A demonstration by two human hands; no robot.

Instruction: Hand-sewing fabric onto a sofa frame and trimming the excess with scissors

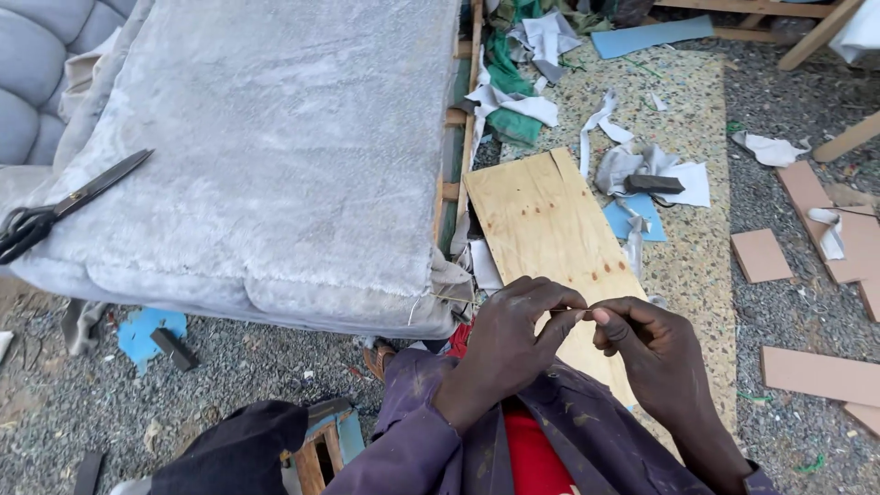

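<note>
- Left hand (509, 335) and right hand (646, 353) meet fingertip to fingertip, both pinched shut on a thin thread (566, 312) (barely visible).
- The thread runs left toward the grey cushion (275, 156) corner, nearer the left grip.

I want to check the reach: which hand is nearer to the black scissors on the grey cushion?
Left. The left hand is below the cushion's corner, well right of the scissors; the right hand is farther right, over the plywood sheet.
</note>
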